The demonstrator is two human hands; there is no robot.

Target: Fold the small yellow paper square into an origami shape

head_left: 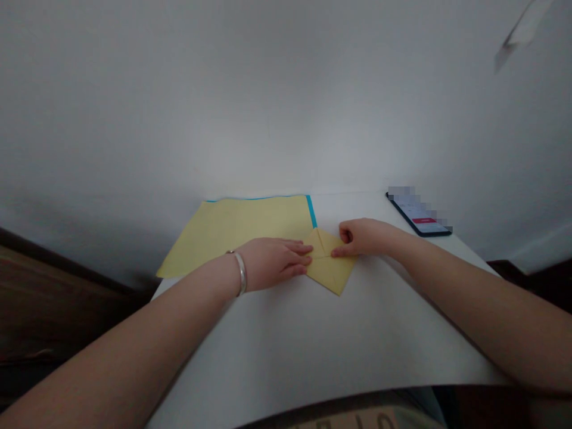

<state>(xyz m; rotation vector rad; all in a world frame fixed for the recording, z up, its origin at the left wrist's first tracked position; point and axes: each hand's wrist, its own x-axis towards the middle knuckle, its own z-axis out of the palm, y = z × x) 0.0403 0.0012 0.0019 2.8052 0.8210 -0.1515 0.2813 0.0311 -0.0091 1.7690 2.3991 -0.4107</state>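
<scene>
A folded piece of yellow paper (333, 274) lies on the white table in front of me, with crease lines across its upper part. My left hand (277, 262) rests flat with its fingers stretched out, their tips on the paper's left side. A silvery bangle (242, 274) circles the left wrist. At the paper's right side, my right hand (360, 237) has its fingers curled in, and the thumb presses down on the paper near a crease. Whether the curled fingers hold anything is hidden.
Larger yellow sheets (241, 223) with a blue edge (311, 211) showing lie at the back left, partly under my left hand. A phone (420, 213) with its screen lit lies at the back right. The white table (313, 351) meets a pale wall (286, 107).
</scene>
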